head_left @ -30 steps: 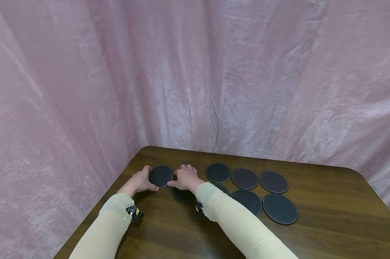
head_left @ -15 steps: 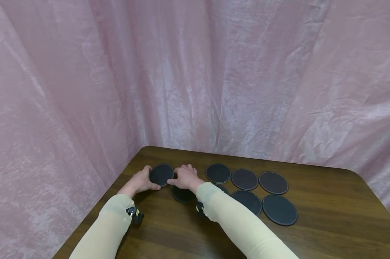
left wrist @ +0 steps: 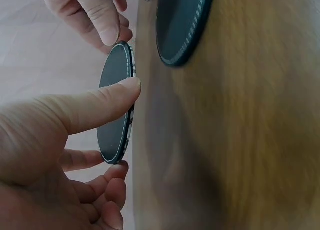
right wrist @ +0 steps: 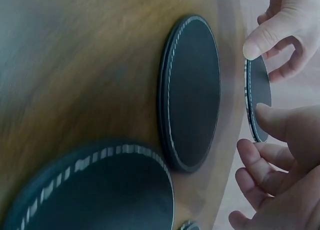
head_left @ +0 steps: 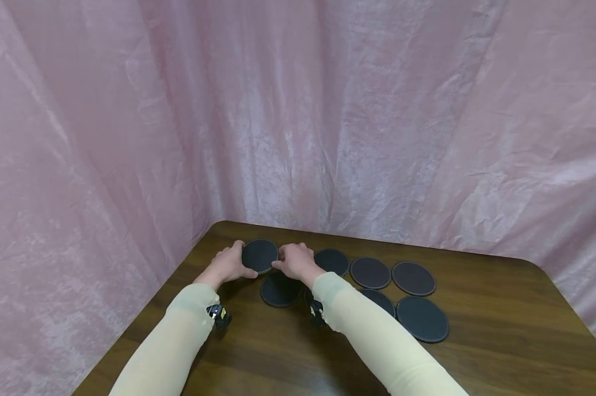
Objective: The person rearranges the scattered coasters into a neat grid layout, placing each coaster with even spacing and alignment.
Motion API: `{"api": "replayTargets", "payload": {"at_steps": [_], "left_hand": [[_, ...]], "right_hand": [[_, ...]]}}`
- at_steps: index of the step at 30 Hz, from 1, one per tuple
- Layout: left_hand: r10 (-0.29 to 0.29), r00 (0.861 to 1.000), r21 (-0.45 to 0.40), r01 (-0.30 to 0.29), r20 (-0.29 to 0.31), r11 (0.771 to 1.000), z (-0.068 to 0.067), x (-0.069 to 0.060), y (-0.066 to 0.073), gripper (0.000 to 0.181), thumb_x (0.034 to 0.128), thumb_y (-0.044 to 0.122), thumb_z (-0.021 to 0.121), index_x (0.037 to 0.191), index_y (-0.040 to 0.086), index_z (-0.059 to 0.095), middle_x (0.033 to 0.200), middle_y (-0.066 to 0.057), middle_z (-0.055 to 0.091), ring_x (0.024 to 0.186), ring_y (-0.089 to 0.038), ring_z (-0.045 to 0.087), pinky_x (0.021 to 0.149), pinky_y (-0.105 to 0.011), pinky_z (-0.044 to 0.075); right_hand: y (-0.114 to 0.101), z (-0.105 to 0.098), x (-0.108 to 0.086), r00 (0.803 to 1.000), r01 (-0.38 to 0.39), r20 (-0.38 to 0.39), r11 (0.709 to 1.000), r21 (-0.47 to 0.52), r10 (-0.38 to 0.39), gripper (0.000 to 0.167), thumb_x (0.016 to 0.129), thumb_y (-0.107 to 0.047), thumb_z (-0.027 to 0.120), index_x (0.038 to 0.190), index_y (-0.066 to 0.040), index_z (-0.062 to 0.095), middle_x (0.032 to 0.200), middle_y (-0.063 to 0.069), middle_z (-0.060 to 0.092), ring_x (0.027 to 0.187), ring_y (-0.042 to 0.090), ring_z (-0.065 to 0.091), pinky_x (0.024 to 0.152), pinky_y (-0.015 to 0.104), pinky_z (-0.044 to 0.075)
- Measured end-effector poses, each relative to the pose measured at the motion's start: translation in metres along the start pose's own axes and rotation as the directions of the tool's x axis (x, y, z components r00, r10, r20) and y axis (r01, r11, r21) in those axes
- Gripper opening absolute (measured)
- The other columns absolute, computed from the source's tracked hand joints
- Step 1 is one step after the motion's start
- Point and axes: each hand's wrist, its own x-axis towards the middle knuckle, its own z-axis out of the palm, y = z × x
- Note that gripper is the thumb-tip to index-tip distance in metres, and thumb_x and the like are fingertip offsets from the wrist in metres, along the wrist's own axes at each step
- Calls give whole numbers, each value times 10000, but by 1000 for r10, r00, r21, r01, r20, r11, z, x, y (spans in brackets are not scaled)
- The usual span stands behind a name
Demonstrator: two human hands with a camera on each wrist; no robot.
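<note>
A round black coaster [head_left: 260, 256] with pale edge stitching is between my two hands at the left rear of the table. My left hand [head_left: 228, 264] grips its left side, the thumb lying across the face of the coaster [left wrist: 112, 135] and fingers at the rim in the left wrist view. On the opposite side, my right hand [head_left: 298, 262] pinches the rim; the right wrist view shows its thumb against the coaster [right wrist: 260, 82] and the other fingers curled. Just in front of it lies another black coaster [head_left: 279, 290], partly shaded by my right hand.
Several more coasters lie flat in two rows to the right, among them a brownish coaster [head_left: 414, 278] and a dark coaster [head_left: 422, 319]. My right forearm covers part of the front row. Pink curtains [head_left: 298, 121] hang behind the wooden table [head_left: 515, 330] and along its left.
Both hands have moved right and slightly farther back together with the coaster between them. It is now nearer the back row. The other coasters have kept their places on the table.
</note>
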Motion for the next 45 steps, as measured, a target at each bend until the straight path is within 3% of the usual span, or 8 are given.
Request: {"api": "replayTargets", "payload": {"at_steps": [5,9,13,21,23,30,34,45], "left_hand": [[13,1000,-14,-13,4,1000,2,10,15,999,853,352,979,1586,-60,440,1419,-334,601,1308,-530,572,1114,-680,436],[33,999,4,-33,-15,999,22,40,5,1045,833,429,987,1580,-58,443,1401,-338,594,1282,-542,559,1081,-691,448],[36,999,-11,-37,-17,999,35,55,5,1051,826,467,985,1569,-57,457,1395,-328,607,1262,-527,582,1053,-674,480],[18,1000,-66,-18,4,998,26,26,46,908,950,343,892,1613,-65,425,1502,-339,547,1387,-515,517,1155,-645,431],[47,999,-50,-49,-23,998,40,41,35,926,946,421,888,1602,-56,441,1476,-335,558,1365,-514,518,1140,-649,434],[2,1000,-39,-2,0,999,48,46,47,869,948,358,887,1593,-47,470,1476,-329,568,1379,-508,520,1148,-674,413],[16,1000,-3,-16,-19,1000,63,58,37,892,930,418,900,1578,-38,491,1458,-314,581,1351,-511,534,1115,-688,431],[-2,1000,52,1,22,999,49,23,59,849,1001,368,841,1632,-40,445,1543,-317,521,1415,-500,490,1152,-649,414]], "right_hand": [[13,-8,0,1000,-13,-23,1000,-2,13,299,1058,-313,784,1255,-89,789,1148,33,784,1135,307,562,1075,582,432],[22,-12,0,999,-22,-40,1000,-21,21,246,1060,-310,783,1198,-106,793,1108,34,763,1097,304,540,1054,587,441],[29,-14,-1,998,-41,-47,997,-59,38,202,1068,-328,770,1093,-127,768,1035,35,672,1089,311,505,1035,586,444],[41,-16,-6,995,-81,-59,992,-96,75,304,1054,-330,786,1232,-85,769,1178,115,663,1209,355,496,1126,617,410],[44,-17,-7,995,-89,-61,991,-102,83,325,1055,-335,786,1255,-79,765,1235,134,656,1242,364,487,1149,619,393],[52,-16,-13,995,-94,-49,985,-144,88,373,1057,-356,777,1284,-61,761,1418,182,604,1356,400,453,1205,630,347],[55,-16,-15,996,-88,-45,983,-160,82,450,1059,-379,770,1370,-55,745,1491,188,580,1426,405,432,1231,624,323],[62,-9,-19,996,-86,-16,983,-159,84,511,1061,-380,766,1474,-86,708,1552,176,563,1518,402,382,1267,654,259]]}}
